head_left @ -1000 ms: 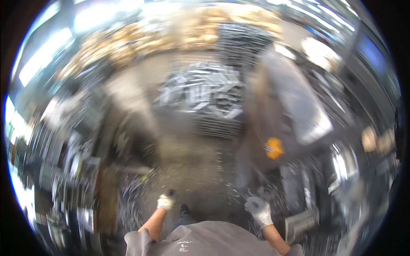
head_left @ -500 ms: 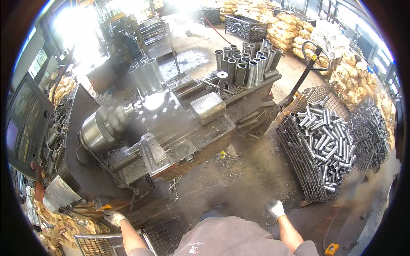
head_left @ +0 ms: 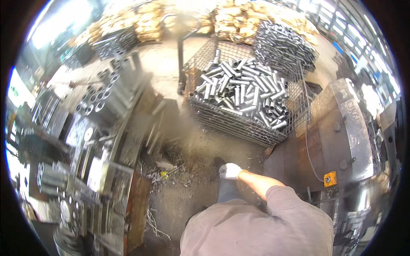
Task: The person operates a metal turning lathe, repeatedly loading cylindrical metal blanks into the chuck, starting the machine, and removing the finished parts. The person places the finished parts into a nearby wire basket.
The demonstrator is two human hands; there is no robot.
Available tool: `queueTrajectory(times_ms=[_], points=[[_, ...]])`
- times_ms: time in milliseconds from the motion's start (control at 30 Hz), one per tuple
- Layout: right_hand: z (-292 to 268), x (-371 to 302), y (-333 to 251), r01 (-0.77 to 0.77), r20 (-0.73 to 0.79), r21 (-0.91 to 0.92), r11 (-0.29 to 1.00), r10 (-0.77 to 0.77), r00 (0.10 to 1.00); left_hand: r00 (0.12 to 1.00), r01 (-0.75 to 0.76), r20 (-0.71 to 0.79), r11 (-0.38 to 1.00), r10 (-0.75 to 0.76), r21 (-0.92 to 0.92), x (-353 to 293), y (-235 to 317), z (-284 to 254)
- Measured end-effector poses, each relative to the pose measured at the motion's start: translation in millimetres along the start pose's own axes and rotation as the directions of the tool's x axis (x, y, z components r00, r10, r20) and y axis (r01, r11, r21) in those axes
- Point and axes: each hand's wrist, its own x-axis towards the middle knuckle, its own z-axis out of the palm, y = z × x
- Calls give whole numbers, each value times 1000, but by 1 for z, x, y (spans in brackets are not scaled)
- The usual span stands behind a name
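My right hand (head_left: 230,171), in a white glove, hangs in front of my body above the dark floor. No object shows in it, and its fingers are turned down out of sight. Nearest ahead of it stands a wire mesh cage (head_left: 239,123), heaped with short shiny metal tubes (head_left: 243,87). My left hand is out of the picture.
On the left runs a lathe (head_left: 106,179), with longer upright metal tubes (head_left: 102,98) standing on it. Metal shavings (head_left: 171,170) litter the floor beside it. A pallet-jack handle (head_left: 180,55) rises behind the cage. On the right are a rusty machine (head_left: 324,136) and an orange control box (head_left: 329,179).
My view has swung right, from the lathe toward the wire cage. My left hand has left the picture; my right arm now bends across the front of my body.
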Motion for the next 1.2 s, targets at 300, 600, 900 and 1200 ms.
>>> queueTrajectory(times_ms=[300,600,900,1200], points=[[-204,127,227,-322,-441,363,875,465,768,247,-128,967,986,-68,102,-272,231,309],[-309,333,486,-727,-254,394,562,827,501,-213,-756,973,615,92,-224,-581,533,435],[-360,322,432,-611,172,606,510,665,727,-370,-99,928,992,39,-82,-720,582,554],[-252,320,447,-402,-106,-431,808,397,911,-232,160,950,956,-207,247,-636,577,544]])
